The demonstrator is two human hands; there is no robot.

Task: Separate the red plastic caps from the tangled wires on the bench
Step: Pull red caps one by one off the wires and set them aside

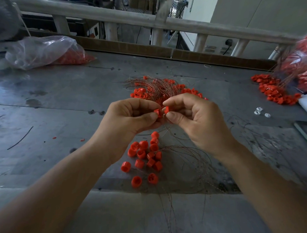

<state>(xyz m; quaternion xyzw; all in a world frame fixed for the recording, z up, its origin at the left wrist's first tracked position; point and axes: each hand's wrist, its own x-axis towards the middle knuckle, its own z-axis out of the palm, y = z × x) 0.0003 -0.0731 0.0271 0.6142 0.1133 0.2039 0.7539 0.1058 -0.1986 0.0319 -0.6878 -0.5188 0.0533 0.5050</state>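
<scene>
Each hand pinches one cap — left [131, 115] on cap [157, 112], right [192, 118] on another [167, 109] — light, stiff, probably wire-joined; grip the rims.

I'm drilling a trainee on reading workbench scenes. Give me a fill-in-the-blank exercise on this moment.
1. The left hand pinches a cap and the right hand another, both coloured ____.
2. The small white pieces lie on the person's ____ side.
3. Thin ____ tangle among the heaped caps beyond the hands.
Missing: red; right; wires.
</scene>
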